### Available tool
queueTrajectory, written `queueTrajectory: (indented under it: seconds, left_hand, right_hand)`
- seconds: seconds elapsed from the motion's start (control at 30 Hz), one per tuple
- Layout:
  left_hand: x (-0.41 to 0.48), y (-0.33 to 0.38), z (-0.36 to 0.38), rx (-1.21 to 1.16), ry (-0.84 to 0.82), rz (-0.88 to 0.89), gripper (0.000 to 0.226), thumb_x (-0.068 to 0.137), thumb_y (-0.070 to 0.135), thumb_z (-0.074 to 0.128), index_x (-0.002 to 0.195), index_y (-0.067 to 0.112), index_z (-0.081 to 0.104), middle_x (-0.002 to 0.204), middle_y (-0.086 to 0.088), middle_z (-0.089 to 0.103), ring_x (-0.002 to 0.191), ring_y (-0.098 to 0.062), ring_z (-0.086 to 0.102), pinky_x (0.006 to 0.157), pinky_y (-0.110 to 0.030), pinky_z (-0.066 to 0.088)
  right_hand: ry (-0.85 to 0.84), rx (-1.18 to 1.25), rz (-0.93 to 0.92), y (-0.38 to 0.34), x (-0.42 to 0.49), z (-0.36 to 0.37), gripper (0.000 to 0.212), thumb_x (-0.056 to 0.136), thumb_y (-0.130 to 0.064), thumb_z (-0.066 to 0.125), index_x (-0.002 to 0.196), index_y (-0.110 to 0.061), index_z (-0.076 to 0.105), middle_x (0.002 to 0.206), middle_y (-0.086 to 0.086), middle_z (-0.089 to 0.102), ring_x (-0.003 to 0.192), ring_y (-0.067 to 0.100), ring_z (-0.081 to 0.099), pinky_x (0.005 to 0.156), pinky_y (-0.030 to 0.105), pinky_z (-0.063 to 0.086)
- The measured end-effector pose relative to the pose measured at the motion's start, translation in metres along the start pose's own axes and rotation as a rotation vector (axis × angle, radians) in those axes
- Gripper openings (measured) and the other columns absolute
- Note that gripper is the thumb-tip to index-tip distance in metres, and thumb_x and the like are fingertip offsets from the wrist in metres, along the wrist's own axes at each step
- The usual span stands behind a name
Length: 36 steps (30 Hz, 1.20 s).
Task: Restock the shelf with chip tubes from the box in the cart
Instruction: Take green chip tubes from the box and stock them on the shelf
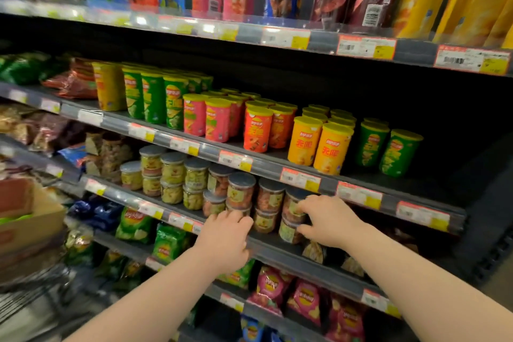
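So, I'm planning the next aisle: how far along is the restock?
Mostly done: chip tubes stand in full rows. In hand: the right hand grips the clear tubs one shelf lower, the left hand beside it at the shelf edge. Left: bare shelf right of the green tubes, and the box sits in the cart.

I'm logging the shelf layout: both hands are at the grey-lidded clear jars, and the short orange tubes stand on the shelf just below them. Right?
Not quite. The head view shows the short orange tubes on the shelf just above the grey-lidded clear jars, not below. The left hand and right hand are indeed at those jars.
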State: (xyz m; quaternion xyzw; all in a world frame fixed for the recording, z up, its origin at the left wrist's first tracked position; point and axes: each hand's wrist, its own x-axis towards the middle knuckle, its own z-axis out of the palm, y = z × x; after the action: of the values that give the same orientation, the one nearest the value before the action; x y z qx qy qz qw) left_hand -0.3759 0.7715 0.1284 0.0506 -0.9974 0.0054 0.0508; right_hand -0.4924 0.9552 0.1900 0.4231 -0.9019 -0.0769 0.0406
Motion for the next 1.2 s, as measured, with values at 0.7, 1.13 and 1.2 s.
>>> queueTrajectory:
  seconds: [0.7, 1.13, 1.2]
  left_hand:
    - [-0.265, -0.134, 0.054, -0.072, -0.219, -0.657, 0.050, 0.088, 0.046, 0.047, 0.131, 0.021, 0.042, 0.127, -0.004, 0.048, 0.121, -0.028, 0.045, 0.098, -0.039, 0.037]
    - [-0.313, -0.221, 0.086, -0.165, -0.331, -0.994, 0.053, 0.088, 0.046, 0.047, 0.134, 0.021, 0.040, 0.134, -0.003, 0.044, 0.123, -0.026, 0.042, 0.100, -0.038, 0.039]
    - [-0.307, -0.243, 0.090, -0.172, -0.357, -1.019, 0.054, 0.088, 0.046, 0.048, 0.134, 0.021, 0.039, 0.134, -0.003, 0.044, 0.124, -0.026, 0.041, 0.102, -0.039, 0.038]
  right_hand:
    - [-0.283, 0.036, -0.571, -0.298, 0.032, 0.059, 0.044, 0.090, -0.042, 0.051, 0.131, -0.025, 0.048, 0.126, 0.002, 0.055, 0.113, 0.025, 0.053, 0.095, 0.038, 0.042]
    - [-0.369, -0.030, -0.802, -0.416, 0.115, 0.068, 0.044, 0.092, -0.039, 0.048, 0.134, -0.026, 0.046, 0.136, 0.002, 0.048, 0.124, 0.027, 0.047, 0.106, 0.046, 0.030]
    - [-0.380, -0.011, -0.816, -0.425, 0.137, 0.065, 0.045, 0.093, -0.038, 0.046, 0.137, -0.027, 0.043, 0.140, 0.001, 0.045, 0.128, 0.026, 0.044, 0.105, 0.044, 0.031]
